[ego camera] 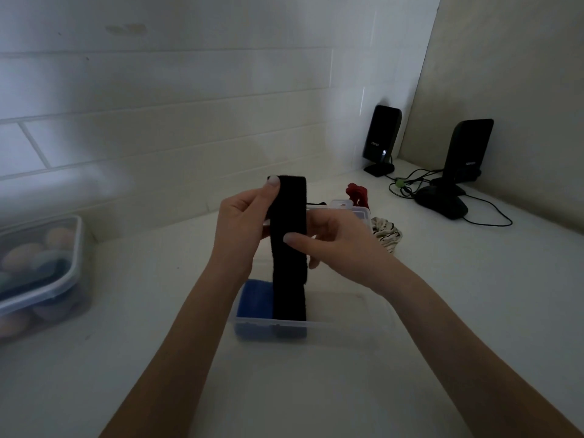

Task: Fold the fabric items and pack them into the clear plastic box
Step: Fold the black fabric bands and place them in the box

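The black fabric strip [289, 235] is hanging lengthwise straight above the clear box [303, 330], its lower end dipping in beside a blue cloth [255, 300]; the left hand [243, 222] is pinching its top, the right hand [335, 245] pinching mid-length

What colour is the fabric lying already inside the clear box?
Blue fabric, seen in the head view, at the box's left end.

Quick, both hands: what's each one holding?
Left hand: shut on the black fabric strip, near its top.
Right hand: shut on the same strip, mid-length.
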Tool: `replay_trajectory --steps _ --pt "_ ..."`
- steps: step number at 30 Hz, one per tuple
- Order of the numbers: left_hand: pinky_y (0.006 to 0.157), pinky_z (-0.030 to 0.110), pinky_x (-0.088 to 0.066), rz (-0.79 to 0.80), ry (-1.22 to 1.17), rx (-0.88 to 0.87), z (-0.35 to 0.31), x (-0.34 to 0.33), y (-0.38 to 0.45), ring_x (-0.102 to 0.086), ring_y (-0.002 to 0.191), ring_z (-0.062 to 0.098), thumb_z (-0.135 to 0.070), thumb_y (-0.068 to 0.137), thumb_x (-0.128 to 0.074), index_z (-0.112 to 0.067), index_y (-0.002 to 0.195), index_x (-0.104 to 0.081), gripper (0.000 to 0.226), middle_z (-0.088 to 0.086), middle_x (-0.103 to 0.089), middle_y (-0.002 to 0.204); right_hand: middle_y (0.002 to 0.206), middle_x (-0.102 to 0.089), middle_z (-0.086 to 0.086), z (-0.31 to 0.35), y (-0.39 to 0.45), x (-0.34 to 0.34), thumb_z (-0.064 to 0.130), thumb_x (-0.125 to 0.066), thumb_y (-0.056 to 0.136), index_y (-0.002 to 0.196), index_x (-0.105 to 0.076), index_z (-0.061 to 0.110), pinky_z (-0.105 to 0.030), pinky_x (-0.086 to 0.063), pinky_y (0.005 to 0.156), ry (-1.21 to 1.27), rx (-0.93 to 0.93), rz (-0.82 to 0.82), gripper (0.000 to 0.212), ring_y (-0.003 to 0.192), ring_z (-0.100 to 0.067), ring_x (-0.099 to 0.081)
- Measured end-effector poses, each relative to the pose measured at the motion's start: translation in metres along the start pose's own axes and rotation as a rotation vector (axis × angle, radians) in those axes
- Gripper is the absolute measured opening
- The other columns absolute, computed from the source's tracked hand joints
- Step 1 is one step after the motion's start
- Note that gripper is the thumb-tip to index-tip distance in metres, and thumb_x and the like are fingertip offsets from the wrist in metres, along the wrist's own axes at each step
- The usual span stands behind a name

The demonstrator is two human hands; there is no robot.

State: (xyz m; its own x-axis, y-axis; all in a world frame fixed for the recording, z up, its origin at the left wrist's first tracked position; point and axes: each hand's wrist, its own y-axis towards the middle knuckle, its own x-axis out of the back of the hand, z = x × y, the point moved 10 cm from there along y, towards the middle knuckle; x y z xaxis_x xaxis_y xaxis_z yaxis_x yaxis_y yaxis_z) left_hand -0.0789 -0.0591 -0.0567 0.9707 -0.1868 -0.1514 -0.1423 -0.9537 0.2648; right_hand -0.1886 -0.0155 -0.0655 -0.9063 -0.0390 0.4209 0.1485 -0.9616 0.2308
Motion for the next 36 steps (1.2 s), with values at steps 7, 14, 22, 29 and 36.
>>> replay_trajectory --steps 7,14,22,29,36 --pt "0.063 0.021 -0.055 0.289 0.199 0.091 0.013 -0.026 -0.008 -0.072 0.076 0.011 -0.01 0.076 -0.071 -0.02 0.092 -0.07 0.019 -0.006 -0.076 0.079 0.064 -0.069 -0.004 -0.002 -0.001 0.029 0.014 -0.063 0.087 0.097 -0.058 0.002 -0.023 -0.048 0.047 0.097 0.023 -0.223 0.016 0.045 -0.01 -0.058" --pt "0.058 0.014 -0.052 0.183 0.312 -0.05 0.005 -0.013 -0.001 -0.07 0.062 0.007 -0.001 0.066 -0.079 -0.014 0.072 -0.072 0.016 -0.008 -0.073 0.064 0.059 -0.061 0.019 0.01 -0.004 0.034 0.014 -0.065 0.086 0.1 -0.061 0.025 -0.007 -0.036 0.048 0.178 0.1 -0.269 0.017 0.046 0.003 -0.049" --pt "0.06 0.003 -0.036 0.12 0.775 -0.303 -0.002 -0.016 0.002 -0.045 0.06 0.002 -0.018 0.065 -0.082 -0.015 0.084 -0.066 0.025 -0.014 -0.049 0.07 0.085 -0.07 0.006 0.025 -0.007 0.023 0.011 -0.07 0.079 0.089 -0.067 0.03 -0.02 -0.046 0.054 0.213 0.211 -0.156 0.021 0.074 -0.002 -0.061" --pt "0.048 0.011 -0.05 0.085 0.498 -0.119 0.01 0.0 0.01 -0.059 0.083 0.013 0.019 0.072 -0.062 -0.022 0.11 -0.061 0.056 0.011 -0.057 0.106 0.066 -0.069 0.019 0.021 -0.007 0.012 0.014 -0.069 0.082 0.083 -0.066 0.039 -0.016 -0.047 0.052 0.142 0.18 -0.075 0.025 0.061 -0.004 -0.061" --pt "0.064 0.029 -0.059 0.163 -0.16 0.291 0.033 -0.007 0.001 -0.072 0.078 0.023 -0.006 0.092 -0.041 -0.005 0.107 -0.064 0.027 0.014 -0.073 0.091 0.069 -0.068 0.018 0.006 -0.003 0.019 0.018 -0.067 0.084 0.089 -0.067 0.031 -0.017 -0.047 0.05 0.087 0.096 -0.117 0.014 0.063 -0.01 -0.062"
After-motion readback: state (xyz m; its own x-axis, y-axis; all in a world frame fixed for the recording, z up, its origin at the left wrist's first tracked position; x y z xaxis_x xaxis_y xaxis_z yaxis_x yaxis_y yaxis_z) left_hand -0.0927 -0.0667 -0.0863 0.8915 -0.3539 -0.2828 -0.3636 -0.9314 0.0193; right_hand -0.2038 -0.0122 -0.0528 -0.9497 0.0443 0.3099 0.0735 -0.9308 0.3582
